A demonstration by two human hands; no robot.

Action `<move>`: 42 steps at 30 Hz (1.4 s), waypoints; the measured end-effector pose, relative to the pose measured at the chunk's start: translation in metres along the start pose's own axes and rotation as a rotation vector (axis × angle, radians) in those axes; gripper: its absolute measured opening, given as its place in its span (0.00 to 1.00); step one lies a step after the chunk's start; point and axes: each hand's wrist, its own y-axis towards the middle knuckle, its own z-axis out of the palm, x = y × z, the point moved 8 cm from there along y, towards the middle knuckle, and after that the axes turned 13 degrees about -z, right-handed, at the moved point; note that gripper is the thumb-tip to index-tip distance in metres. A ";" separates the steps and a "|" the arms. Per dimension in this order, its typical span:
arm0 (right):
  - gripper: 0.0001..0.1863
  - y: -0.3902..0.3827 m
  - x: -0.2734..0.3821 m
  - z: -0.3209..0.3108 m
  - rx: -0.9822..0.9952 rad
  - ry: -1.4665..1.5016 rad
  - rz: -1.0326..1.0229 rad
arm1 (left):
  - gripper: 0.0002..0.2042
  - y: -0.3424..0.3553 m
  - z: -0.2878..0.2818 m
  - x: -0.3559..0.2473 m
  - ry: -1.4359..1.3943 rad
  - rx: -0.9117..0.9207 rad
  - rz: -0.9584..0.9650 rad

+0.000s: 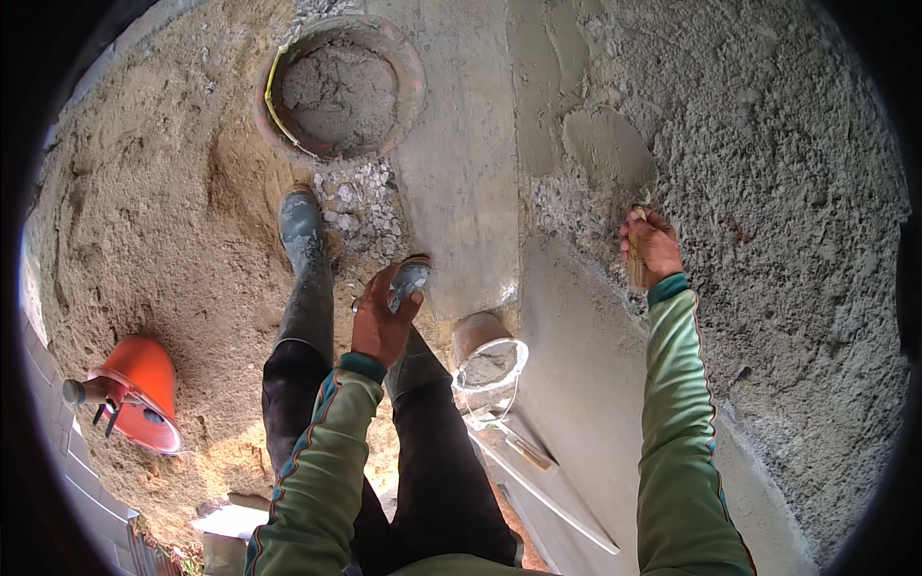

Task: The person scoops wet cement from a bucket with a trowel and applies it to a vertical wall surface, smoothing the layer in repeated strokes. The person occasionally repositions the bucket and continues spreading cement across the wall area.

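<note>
My right hand [653,245] grips the pale wooden handle of a trowel [635,269] at the right of the head view, against a patch of smooth wet mortar [607,144] beside rough grey render. My left hand [382,322] hangs in the lower middle above my right boot [411,278], fingers loosely curved and apart, with nothing visible in it. My left boot [303,230] stands on dusty ground by broken grey rubble [357,202].
A round tub of mortar [340,96] sits at the top, a bucket [486,350] behind my right leg, an orange bucket with tools [142,379] at the left. A long straightedge [543,492] and a wooden-handled tool [531,455] lie low right, near a smooth concrete strip [456,144].
</note>
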 end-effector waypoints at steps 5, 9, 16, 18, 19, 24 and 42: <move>0.07 -0.061 0.011 -0.049 -0.038 0.072 -0.066 | 0.30 0.007 -0.006 -0.002 -0.061 0.001 -0.031; 0.09 -0.089 -0.017 -0.026 -0.069 -0.057 -0.275 | 0.31 0.013 -0.002 0.012 -0.251 0.075 -0.158; 0.13 0.064 -0.074 0.085 0.274 -0.783 -0.155 | 0.28 0.011 0.001 -0.024 -0.460 0.158 -0.225; 0.15 0.108 -0.028 0.091 0.124 -0.565 -0.046 | 0.28 0.021 -0.008 -0.021 -0.411 0.134 -0.197; 0.13 0.123 -0.004 0.091 0.184 -0.576 -0.059 | 0.28 0.023 -0.007 -0.017 -0.388 0.133 -0.192; 0.10 0.109 0.095 0.085 0.139 -0.313 -0.084 | 0.29 0.021 -0.018 -0.018 -0.454 0.139 -0.281; 0.18 0.088 0.095 0.393 0.334 -1.139 -0.711 | 0.30 0.035 -0.083 -0.019 -0.915 -0.034 -0.422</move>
